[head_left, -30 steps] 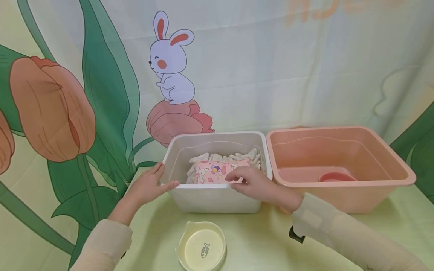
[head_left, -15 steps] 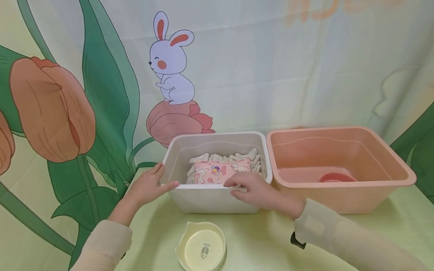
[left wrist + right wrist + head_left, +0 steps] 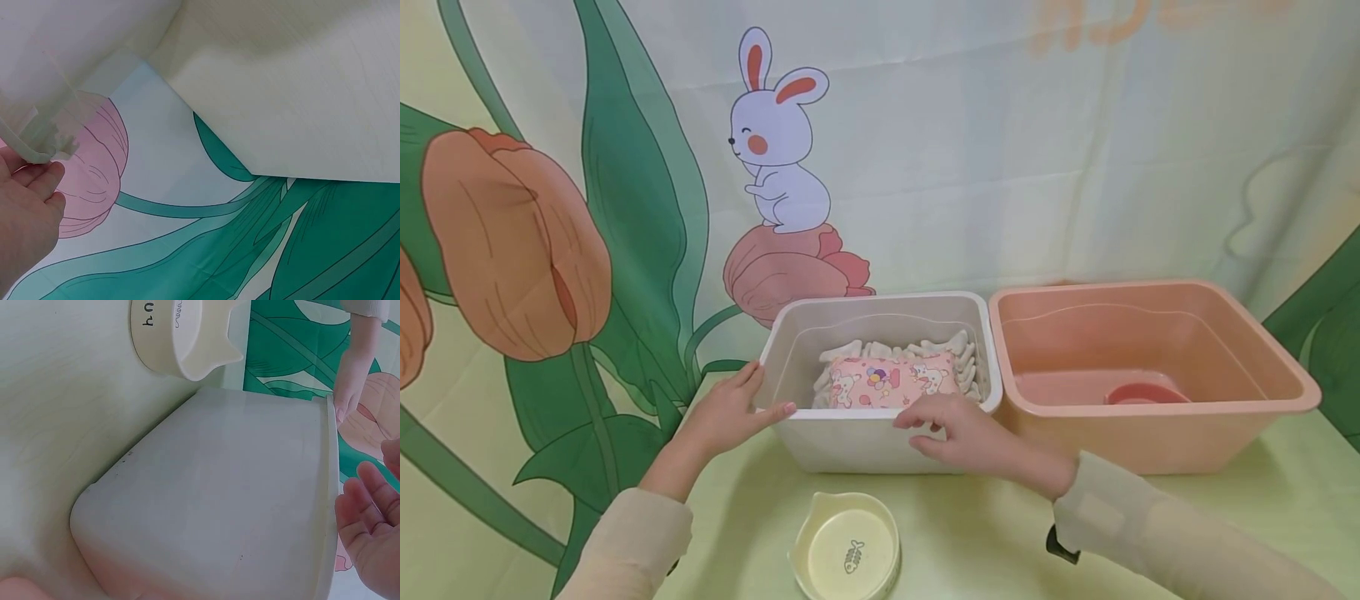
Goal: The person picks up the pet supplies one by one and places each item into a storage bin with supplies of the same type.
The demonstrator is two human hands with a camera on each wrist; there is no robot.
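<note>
In the head view, a white bin [image 3: 880,442] holds a pink, cartoon-printed pillow-shaped pack [image 3: 887,382] lying on whitish pieces with finger-like ends [image 3: 951,342]. My left hand [image 3: 722,417] rests on the bin's left front corner, thumb along the front rim and fingers at the left rim. The left wrist view shows those fingers [image 3: 47,178] touching the underside of the rim. My right hand [image 3: 958,429] is over the front rim, right of the middle, its fingers loosely bent and holding nothing. In the right wrist view, its fingers [image 3: 375,494] are apart from each other beside the rim.
An orange-pink bin [image 3: 1150,429] stands directly right of the white one, with a red round object [image 3: 1146,392] inside. A cream cat-eared bowl [image 3: 846,546] with a fishbone print sits in front. Behind hangs a printed cloth [image 3: 970,167].
My right hand has drawn back slightly toward me from the pink pack, uncovering more of its right side. The left hand and both bins have stayed in place.
</note>
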